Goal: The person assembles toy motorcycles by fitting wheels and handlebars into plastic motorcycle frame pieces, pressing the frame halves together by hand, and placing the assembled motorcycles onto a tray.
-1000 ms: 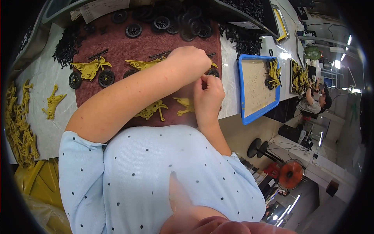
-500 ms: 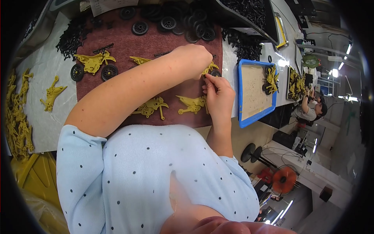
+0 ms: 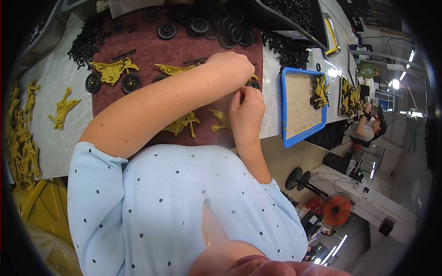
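My left forearm reaches across a dark red towel [image 3: 142, 48]. My left hand [image 3: 232, 69] is bent over and curled closed, its fingertips hidden behind it. Just below, my right hand [image 3: 248, 108] is closed, fingers curled inward toward the left hand; anything in them is hidden. Beyond both hands, a black spoked wheel [image 3: 253, 84] and a sliver of yellow plastic show. At the left of the towel lies a yellow toy motorcycle body [image 3: 110, 72] with two black wheels. Another yellow body [image 3: 172, 70] is partly behind my forearm. Nearer me lie two yellow body pieces, one [image 3: 184, 125] by my forearm, another [image 3: 220, 119] partly covered by my right hand.
Loose black wheels [image 3: 199, 25] lie at the towel's far side. Small black parts [image 3: 85, 46] are heaped beside it, and yellow parts [image 3: 23, 138] at far left. On the right stands a blue-rimmed tray [image 3: 284, 110] holding a yellow-and-black assembly [image 3: 320, 92]. A co-worker [image 3: 366, 129] sits farther right.
My right hand has moved left and its fingers have curled in, now covering more of the yellow piece near me. My left hand has shifted slightly right.
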`<state>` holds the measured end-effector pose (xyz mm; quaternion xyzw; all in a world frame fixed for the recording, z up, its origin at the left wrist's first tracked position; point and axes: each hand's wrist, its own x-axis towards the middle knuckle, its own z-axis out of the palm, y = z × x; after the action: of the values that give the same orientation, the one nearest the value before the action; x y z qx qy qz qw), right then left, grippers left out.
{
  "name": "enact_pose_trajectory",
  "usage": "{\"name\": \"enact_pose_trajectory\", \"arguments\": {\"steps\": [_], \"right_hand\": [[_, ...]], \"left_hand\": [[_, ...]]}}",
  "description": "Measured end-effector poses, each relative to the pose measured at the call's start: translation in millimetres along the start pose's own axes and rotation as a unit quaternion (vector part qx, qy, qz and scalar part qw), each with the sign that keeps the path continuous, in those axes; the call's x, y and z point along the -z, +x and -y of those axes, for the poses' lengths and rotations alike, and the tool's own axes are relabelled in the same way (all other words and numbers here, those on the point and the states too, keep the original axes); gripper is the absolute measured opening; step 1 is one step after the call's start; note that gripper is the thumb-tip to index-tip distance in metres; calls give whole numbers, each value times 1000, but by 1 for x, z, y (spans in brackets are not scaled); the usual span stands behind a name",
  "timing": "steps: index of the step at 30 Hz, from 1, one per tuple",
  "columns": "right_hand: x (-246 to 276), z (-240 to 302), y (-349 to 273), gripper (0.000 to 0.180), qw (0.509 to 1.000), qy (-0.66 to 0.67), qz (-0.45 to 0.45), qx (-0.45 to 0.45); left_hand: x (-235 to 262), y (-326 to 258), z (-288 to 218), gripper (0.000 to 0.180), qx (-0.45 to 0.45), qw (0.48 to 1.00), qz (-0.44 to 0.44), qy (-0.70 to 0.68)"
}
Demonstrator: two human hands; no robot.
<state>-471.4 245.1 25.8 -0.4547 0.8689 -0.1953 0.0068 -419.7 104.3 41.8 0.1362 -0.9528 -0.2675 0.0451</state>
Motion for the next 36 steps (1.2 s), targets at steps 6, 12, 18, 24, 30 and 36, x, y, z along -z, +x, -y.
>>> {"name": "enact_pose_trajectory", "arguments": {"steps": [6,12,18,24,30,36], "right_hand": [[21,-14,3,19,997,76,-12,21],[44,18,-2,26,972,208,-83,73],[30,45,1,34,941,276,-86,176],[32,57,-3,33,938,294,-33,180],[23,56,-6,28,886,450,48,101],[32,52,-3,20,867,485,109,31]], "left_hand": [[13,-7,11,15,-29,999,-35,22],[37,-48,-7,28,186,632,-88,-747],[39,-79,-18,35,175,561,-123,-800],[37,-94,-11,36,152,520,-150,-827],[42,-104,-10,35,143,498,-154,-841],[38,-120,28,26,159,744,-173,-626]]}}
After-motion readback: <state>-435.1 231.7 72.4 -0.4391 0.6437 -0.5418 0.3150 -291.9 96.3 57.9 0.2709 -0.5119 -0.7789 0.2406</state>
